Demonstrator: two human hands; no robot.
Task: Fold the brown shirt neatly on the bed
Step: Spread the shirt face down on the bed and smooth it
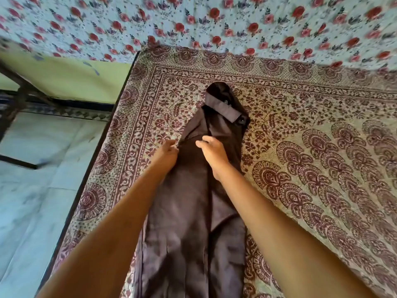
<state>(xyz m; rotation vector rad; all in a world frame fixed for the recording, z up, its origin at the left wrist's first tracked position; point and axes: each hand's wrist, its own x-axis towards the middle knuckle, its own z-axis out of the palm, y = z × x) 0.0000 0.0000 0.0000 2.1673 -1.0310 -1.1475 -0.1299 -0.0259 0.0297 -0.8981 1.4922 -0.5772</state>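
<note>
The brown shirt (193, 211) lies lengthwise on the bed (311, 151), folded into a long narrow strip with its collar at the far end. My left hand (166, 153) pinches the shirt's left edge near the shoulder. My right hand (211, 150) lies on top of the cloth just to the right, fingers curled down onto the fabric; whether it pinches a fold is hidden by the hand itself.
The bed carries a maroon and beige patterned sheet. A floral cloth with red roses (214, 20) hangs along the far side. The bed's dark left edge (103, 134) drops to a pale floor (32, 201). A dark metal frame (19, 100) stands at far left.
</note>
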